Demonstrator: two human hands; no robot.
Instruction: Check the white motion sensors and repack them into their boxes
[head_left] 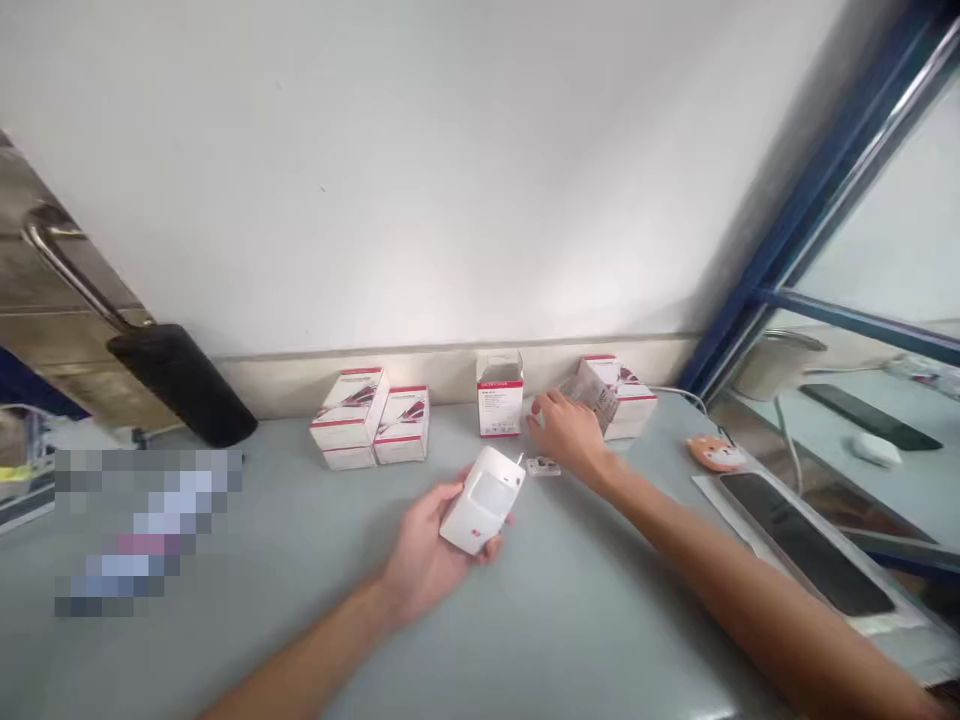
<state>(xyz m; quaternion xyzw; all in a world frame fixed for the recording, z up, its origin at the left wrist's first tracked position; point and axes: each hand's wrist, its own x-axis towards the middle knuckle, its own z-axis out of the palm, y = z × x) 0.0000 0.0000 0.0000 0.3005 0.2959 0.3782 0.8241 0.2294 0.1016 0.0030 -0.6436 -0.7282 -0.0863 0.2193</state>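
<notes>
My left hand [429,560] is wrapped round a white motion detector [484,502], which has a pale lens window, a small red mark and a short antenna at its upper corner. Further back, my right hand [571,432] has its fingers bent together by a small white item that I cannot make out. Just below it, a small white piece [543,467] lies on the table. An open red and white box [500,400] stands upright to the left of my right hand. Behind that hand, a greyish printed packet or leaflet [594,398] leans by another box [634,405].
Two closed boxes, one taller [349,415] and one shorter [403,425], stand left by the wall [450,200]. A black padded piece on a metal bar [180,385] juts in. At right are an orange animal-faced item [716,453], a dark phone-like slab [806,540] and a blue-framed mirror or glass [862,350].
</notes>
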